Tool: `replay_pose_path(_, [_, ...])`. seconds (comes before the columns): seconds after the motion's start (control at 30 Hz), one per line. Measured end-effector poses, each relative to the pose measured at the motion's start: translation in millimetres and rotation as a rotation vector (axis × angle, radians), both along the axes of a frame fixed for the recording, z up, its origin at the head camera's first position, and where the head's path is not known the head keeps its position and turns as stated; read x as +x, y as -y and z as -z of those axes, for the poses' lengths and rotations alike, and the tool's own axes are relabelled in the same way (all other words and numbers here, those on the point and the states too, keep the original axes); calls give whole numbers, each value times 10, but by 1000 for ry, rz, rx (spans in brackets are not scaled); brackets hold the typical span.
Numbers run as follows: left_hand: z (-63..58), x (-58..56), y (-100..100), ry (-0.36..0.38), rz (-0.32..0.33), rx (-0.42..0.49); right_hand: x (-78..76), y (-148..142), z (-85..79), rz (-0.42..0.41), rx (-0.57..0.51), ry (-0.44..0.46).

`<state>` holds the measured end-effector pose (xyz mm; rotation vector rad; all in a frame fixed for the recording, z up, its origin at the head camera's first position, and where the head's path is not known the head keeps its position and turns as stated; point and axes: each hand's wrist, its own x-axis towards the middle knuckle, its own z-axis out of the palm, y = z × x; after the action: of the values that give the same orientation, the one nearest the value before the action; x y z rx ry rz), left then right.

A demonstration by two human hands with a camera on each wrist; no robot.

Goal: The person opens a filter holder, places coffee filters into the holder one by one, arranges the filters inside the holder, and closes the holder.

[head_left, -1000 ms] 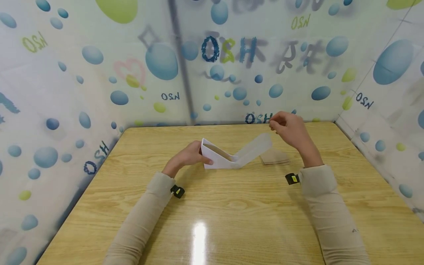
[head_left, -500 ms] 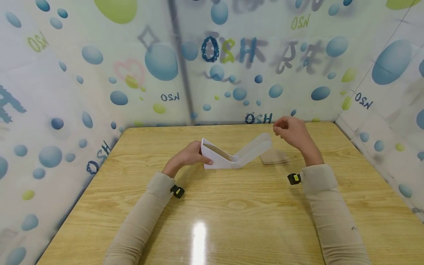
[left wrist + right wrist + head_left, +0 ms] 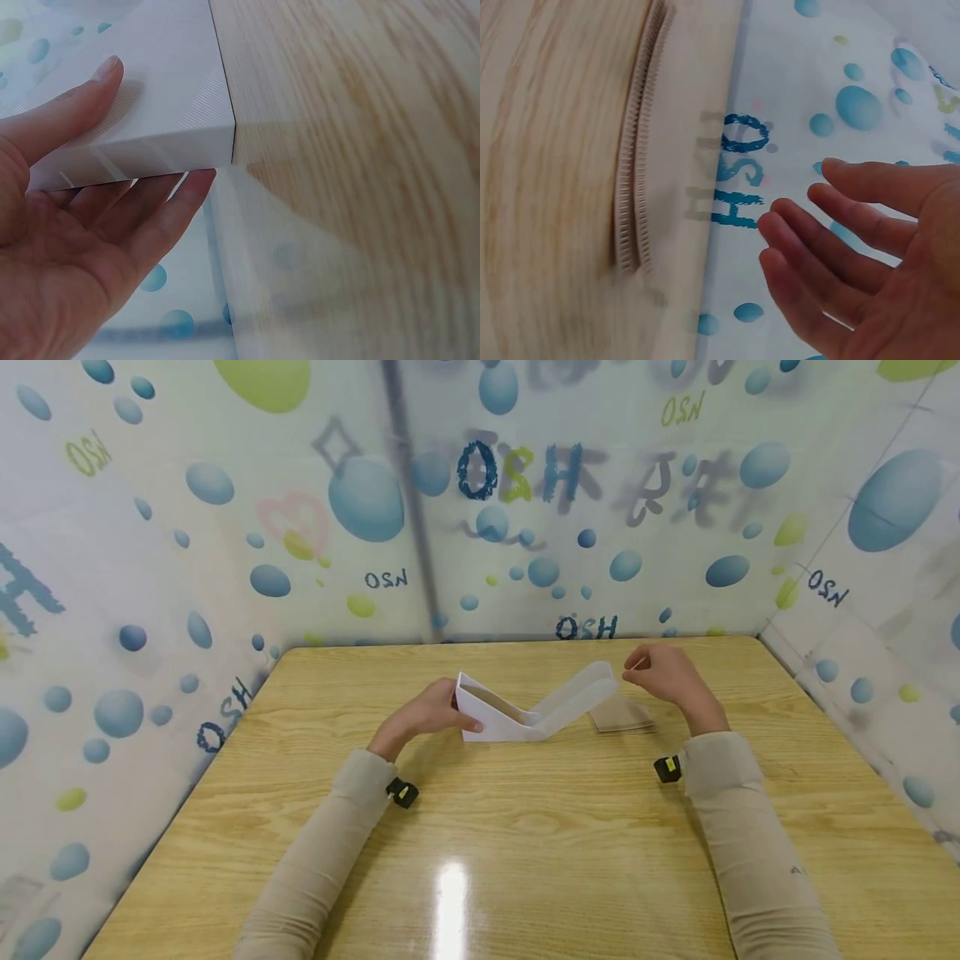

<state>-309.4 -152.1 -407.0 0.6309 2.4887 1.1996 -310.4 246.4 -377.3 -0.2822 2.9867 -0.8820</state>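
My left hand (image 3: 435, 708) grips the left end of a white box (image 3: 487, 717), thumb on one broad face and fingers along the other side in the left wrist view. The box (image 3: 165, 82) stands on the table, its top slanted and open, with something brown inside. A translucent flap (image 3: 576, 697) rises from its right end. My right hand (image 3: 663, 675) hovers just right of the flap; in the right wrist view its fingers are relaxed and bent, holding nothing. Below it lie brown paper coffee filters (image 3: 624, 715), whose crimped edges (image 3: 634, 157) show in the right wrist view.
The wooden table (image 3: 517, 827) reaches back to a wall covering (image 3: 465, 560) printed with blue and green dots. More printed covering (image 3: 885, 635) runs along the right side and the left side. Small black cameras (image 3: 403, 792) sit at both wrists.
My right hand has come down and slightly right, nearer the table behind the filters. The left hand and the white box have stayed in place.
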Motion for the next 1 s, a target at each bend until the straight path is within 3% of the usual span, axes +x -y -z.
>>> replay_pose_path(0.57, [0,0,1,5,13,16,-52,-104,190,-20,135,210])
replay_pose_path(1.0, [-20,20,-15,4,3,1,-46,-90,267,13,105,282])
